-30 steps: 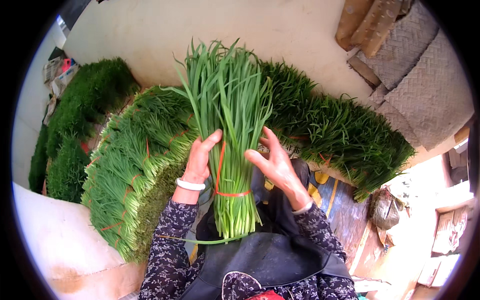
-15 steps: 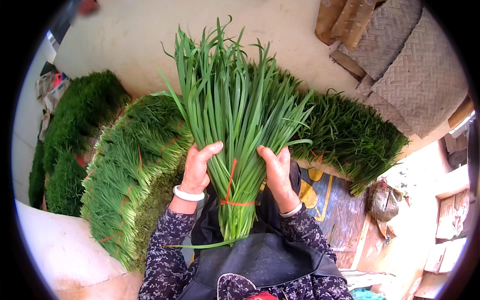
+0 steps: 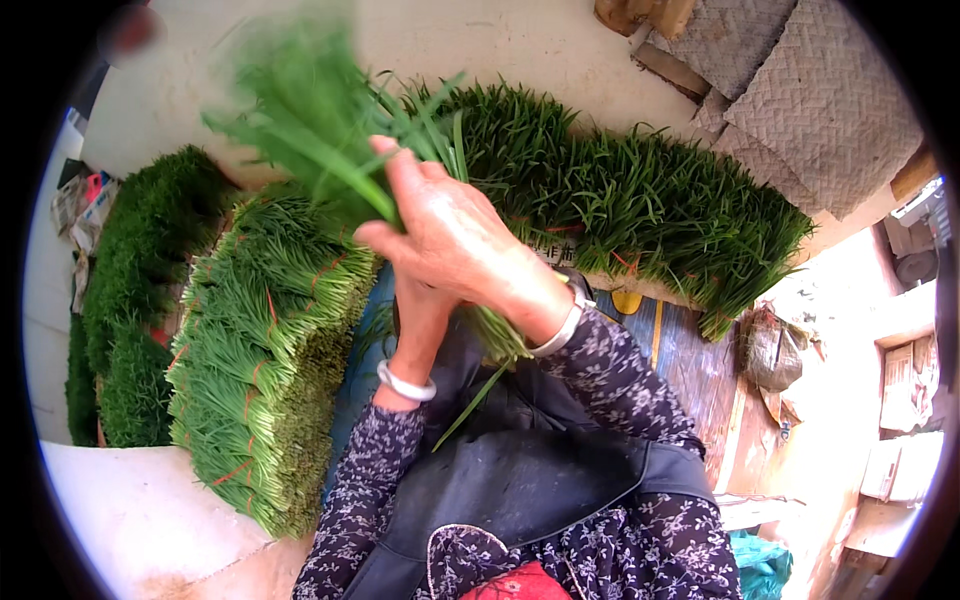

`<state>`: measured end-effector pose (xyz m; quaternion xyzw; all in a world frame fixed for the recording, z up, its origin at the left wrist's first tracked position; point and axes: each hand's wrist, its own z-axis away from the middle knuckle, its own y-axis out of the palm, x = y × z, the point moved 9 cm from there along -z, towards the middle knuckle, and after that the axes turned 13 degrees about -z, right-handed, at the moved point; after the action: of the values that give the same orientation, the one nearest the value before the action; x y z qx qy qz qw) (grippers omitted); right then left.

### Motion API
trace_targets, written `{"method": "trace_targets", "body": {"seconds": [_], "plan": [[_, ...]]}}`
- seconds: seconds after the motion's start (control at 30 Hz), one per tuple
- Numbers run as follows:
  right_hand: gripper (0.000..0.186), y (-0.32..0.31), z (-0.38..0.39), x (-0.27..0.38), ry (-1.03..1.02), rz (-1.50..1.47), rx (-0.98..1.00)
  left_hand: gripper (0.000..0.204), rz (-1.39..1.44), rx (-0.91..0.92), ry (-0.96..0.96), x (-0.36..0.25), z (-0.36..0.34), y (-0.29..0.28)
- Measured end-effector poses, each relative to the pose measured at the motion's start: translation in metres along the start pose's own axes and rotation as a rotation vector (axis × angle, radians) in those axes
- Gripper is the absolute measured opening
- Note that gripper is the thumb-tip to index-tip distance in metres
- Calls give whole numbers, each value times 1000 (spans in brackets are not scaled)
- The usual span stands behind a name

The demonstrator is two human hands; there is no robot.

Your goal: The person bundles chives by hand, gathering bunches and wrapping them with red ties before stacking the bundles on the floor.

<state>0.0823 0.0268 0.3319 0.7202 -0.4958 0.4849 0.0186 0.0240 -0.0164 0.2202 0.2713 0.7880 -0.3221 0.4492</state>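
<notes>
I count two hands of mine, the right hand (image 3: 455,240) laid over the left hand (image 3: 420,310), and one bunch of green chives (image 3: 320,120) between them. Each wrist carries one pale bangle, so two bangles: one on the left (image 3: 405,383), one on the right (image 3: 562,325). Around me lie three heaps of tied green bunches: one just beside my left arm (image 3: 265,370), one further out on the left (image 3: 135,300), one across the top (image 3: 640,200). The single bunches in those heaps are too many and too tightly packed for me to count. Two woven mats (image 3: 820,110) lie at the upper right. One blue board (image 3: 680,350) shows under my right arm.
</notes>
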Motion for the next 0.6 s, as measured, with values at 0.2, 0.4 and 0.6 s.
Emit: {"method": "trace_targets", "body": {"seconds": [0.2,0.4,0.6], "plan": [[100,-54,20,-45,195,-120,81,48,797,85,-346,61,-12,-4],[103,-19,127,-94,492,-564,211,53,973,42,-402,74,-17,-5],[95,-35,202,-147,886,-274,571,81,843,131,-366,51,-8,-29]]}}
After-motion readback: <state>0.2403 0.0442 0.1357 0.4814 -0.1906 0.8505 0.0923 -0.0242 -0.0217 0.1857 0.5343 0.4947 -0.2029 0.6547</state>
